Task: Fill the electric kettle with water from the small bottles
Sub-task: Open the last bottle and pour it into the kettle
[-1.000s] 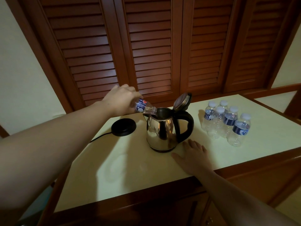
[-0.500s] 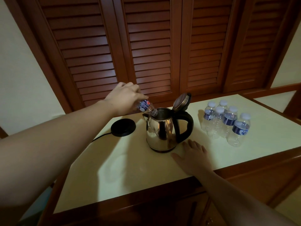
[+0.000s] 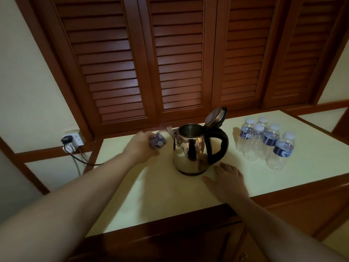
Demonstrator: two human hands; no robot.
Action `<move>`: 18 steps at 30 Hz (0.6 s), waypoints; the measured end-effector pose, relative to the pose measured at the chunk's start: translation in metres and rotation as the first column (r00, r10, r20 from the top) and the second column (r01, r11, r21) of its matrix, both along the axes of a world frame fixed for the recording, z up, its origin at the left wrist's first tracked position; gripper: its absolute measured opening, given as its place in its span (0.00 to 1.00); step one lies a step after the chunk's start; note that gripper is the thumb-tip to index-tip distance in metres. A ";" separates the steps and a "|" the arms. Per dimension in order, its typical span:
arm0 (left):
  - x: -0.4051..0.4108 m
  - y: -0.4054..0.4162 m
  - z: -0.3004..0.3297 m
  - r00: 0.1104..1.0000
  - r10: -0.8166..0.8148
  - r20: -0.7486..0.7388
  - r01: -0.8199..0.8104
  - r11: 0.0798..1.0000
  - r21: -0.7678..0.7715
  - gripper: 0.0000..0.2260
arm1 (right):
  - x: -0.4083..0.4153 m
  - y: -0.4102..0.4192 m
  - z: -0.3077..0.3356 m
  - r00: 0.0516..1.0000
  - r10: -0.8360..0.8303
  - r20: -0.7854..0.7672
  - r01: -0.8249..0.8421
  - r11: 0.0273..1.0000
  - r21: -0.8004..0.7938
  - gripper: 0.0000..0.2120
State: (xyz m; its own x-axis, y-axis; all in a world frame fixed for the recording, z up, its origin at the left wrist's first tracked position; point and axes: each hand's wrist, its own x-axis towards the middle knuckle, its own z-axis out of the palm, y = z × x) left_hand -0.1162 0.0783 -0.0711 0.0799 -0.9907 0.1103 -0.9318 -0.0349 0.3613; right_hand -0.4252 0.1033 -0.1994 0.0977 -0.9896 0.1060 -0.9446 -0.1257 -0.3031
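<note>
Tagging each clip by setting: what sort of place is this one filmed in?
Probably a hotel room's tea corner: a stainless steel electric kettle with black handle beside a cluster of small capped clear plastic water bottles on a cream counter with wood edging, below brown louvred wooden doors.

Silver kettle [image 3: 190, 148], black handle [image 3: 219, 142]
</note>
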 end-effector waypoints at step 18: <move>0.049 0.092 -0.078 0.949 -0.014 -0.315 0.009 1.000 -0.016 0.28 | 0.114 0.021 0.026 0.855 0.506 0.118 -0.519 0.837 0.173 0.20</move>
State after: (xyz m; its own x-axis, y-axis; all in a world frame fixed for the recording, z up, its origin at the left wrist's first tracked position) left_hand -0.0677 0.1699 -0.1489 0.1013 -0.9903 0.0951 -0.7709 -0.0177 0.6367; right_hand -0.3111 0.1239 -0.1731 0.5961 -0.8010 -0.0555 -0.7383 -0.5196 -0.4299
